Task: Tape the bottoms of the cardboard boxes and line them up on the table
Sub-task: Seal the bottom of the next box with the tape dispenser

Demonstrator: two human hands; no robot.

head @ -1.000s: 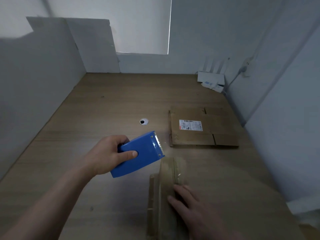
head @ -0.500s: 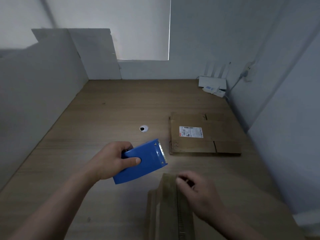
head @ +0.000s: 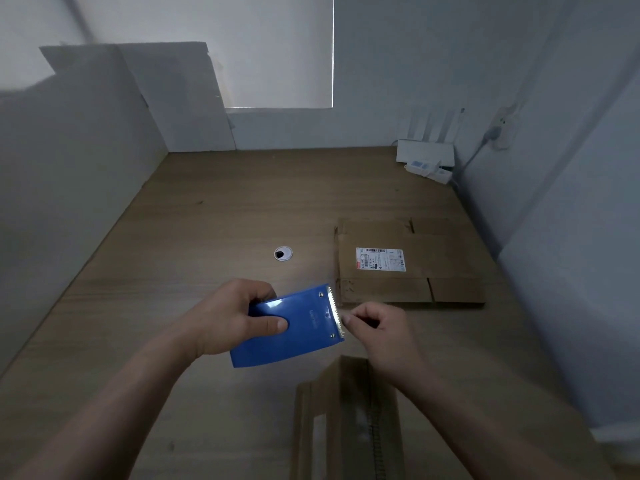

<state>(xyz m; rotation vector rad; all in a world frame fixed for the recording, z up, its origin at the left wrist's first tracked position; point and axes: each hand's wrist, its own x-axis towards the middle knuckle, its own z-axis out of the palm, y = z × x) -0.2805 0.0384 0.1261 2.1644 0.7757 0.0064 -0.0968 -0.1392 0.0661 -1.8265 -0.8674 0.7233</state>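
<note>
A cardboard box point(head: 346, 417) is standing at the worktop's point(head: 207, 220) near edge. Just beyond it, the left grip point(head: 228, 317) is wrapping around a blue tape dispenser point(head: 301, 327), while the right grip point(head: 377, 327), fingers curled, is pinching at its toothed edge. A flattened box point(head: 415, 289) is lying farther off, near the right edge.

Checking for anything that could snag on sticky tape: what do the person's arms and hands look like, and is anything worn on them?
Nothing worn is visible. The left hand and right hand are bare: no gloves, and no rings that I can make out. The left forearm and right forearm are uncovered down to the frame edge, with no sleeve, watch or bracelet showing. The light is dim, so small items could be missed.
</note>
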